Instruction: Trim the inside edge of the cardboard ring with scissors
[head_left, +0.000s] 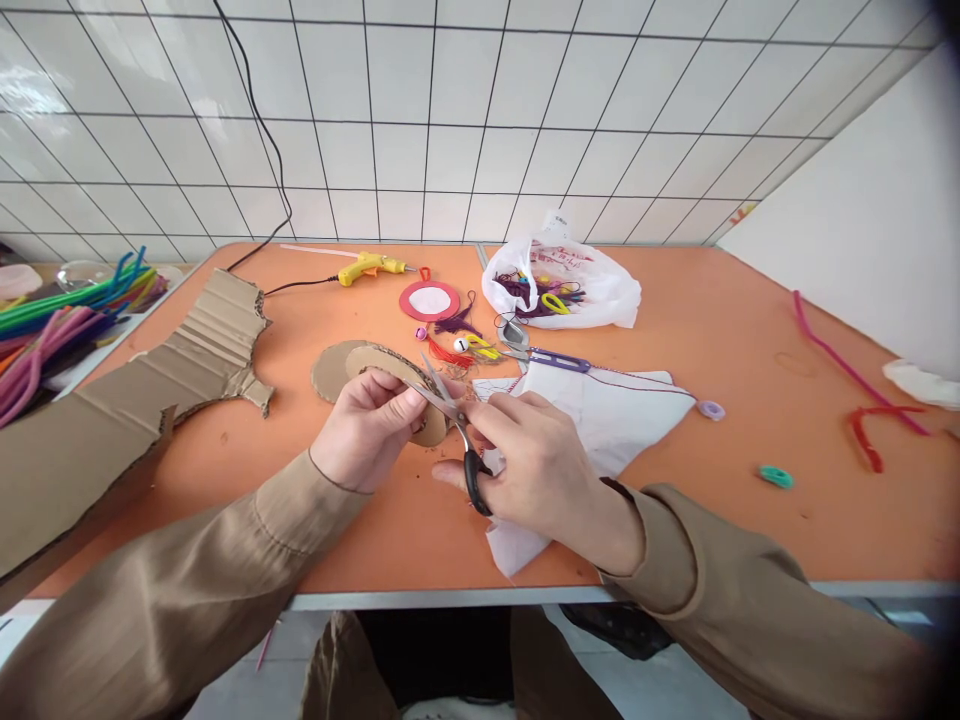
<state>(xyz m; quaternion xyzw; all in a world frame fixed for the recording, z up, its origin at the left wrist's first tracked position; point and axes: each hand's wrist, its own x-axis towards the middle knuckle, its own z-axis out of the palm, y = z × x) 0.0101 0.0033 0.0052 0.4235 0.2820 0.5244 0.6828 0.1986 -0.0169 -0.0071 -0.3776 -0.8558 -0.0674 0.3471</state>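
Note:
My left hand (371, 425) pinches a round piece of cardboard (386, 360) over the front middle of the table. Black-handled scissors (474, 475) are in my right hand (536, 460), blades parted and lying across the cardboard's edge beside my left thumb. Behind the held piece shows another tan cardboard disc (330, 372), partly covered by it. White cloth with a dark red stitched edge (622, 415) lies under and beyond my right hand. A craft knife with a purple handle (559, 360) rests on that cloth.
Cut corrugated cardboard (142, 410) covers the left side. A yellow glue gun (371, 268) with its cord lies at the back, near a red-rimmed disc (429, 300) and a purple tassel (459, 318). A white plastic bag (600, 285) holds threads. Pipe cleaners (859, 360) lie right.

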